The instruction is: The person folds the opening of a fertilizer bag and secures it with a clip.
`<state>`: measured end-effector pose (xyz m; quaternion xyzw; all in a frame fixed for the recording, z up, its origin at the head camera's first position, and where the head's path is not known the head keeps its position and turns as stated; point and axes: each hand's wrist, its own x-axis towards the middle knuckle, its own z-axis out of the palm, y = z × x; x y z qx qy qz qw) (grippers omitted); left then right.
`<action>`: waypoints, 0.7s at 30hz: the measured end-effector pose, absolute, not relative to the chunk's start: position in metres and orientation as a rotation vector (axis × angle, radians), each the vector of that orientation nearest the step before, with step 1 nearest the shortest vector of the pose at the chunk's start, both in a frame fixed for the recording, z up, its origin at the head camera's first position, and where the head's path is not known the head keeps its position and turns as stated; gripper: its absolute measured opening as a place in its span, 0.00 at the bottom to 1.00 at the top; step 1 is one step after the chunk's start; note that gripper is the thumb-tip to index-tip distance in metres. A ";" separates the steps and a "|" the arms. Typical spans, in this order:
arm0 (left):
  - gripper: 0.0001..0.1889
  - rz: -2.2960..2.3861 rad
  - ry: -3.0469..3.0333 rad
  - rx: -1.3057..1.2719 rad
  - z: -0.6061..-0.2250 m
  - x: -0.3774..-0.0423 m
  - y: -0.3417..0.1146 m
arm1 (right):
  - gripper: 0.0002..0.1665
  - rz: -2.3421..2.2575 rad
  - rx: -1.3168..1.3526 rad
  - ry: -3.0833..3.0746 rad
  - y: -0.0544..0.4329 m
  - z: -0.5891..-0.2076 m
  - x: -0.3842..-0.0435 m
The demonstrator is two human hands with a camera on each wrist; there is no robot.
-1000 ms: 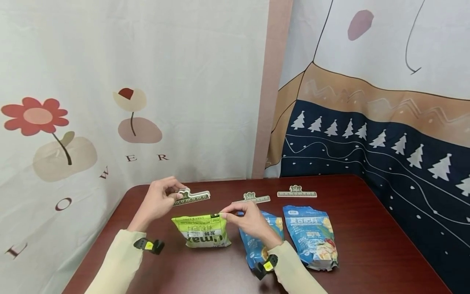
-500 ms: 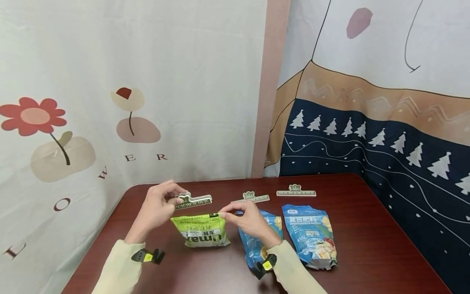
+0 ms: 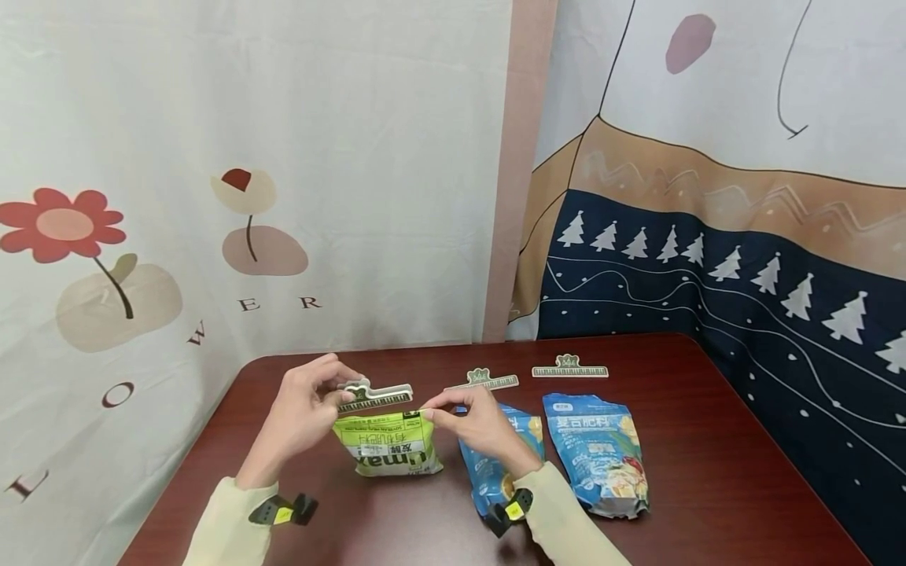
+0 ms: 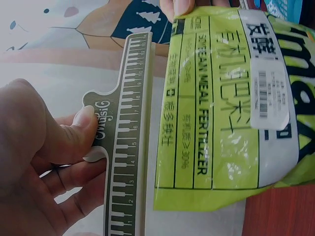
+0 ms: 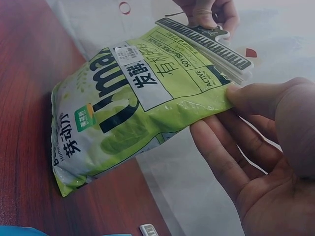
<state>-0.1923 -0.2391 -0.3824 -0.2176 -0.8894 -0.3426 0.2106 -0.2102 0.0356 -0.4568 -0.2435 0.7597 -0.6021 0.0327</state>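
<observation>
My left hand [image 3: 300, 409] pinches the handle of a long bag clip [image 3: 378, 395] printed with piano keys and a ruler scale. The clip lies along the top edge of a green bag of soybean meal fertilizer [image 3: 392, 448], just above it in the head view. A narrow gap shows between clip and bag [image 4: 216, 108] in the left wrist view. My right hand [image 3: 477, 428] pinches the bag's top right corner between thumb and fingers, its other fingers loosely spread in the right wrist view. The bag stands upright, lettering upside down in the head view.
Two similar clips lie toward the table's back, one behind my right hand [image 3: 488, 381] and one clip farther right [image 3: 569, 368]. A blue bag [image 3: 484, 479] lies partly under my right forearm, another blue bag [image 3: 598, 456] beside it. Printed curtains [image 3: 396, 196] hang behind the red-brown table [image 3: 722, 456].
My left hand has come down and slightly right with the clip, bringing it close to the bag's top edge. My right hand keeps its pinch on the corner.
</observation>
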 end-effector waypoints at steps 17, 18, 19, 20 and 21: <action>0.25 -0.993 -2.476 -0.635 -0.389 -0.182 -0.230 | 0.07 -1.840 -0.710 2.334 0.037 -0.454 -0.209; 0.25 -0.995 -2.479 -0.632 -0.389 -0.182 -0.230 | 0.07 -1.839 -0.707 2.336 0.036 -0.454 -0.209; 0.25 -0.997 -2.483 -0.631 -0.389 -0.182 -0.230 | 0.07 -1.839 -0.707 2.339 0.036 -0.454 -0.210; 0.25 -1.000 -2.486 -0.631 -0.390 -0.182 -0.229 | 0.07 -1.839 -0.704 2.343 0.036 -0.455 -0.210; 0.25 -0.999 -2.488 -0.628 -0.390 -0.182 -0.229 | 0.07 -1.839 -0.700 2.344 0.036 -0.455 -0.210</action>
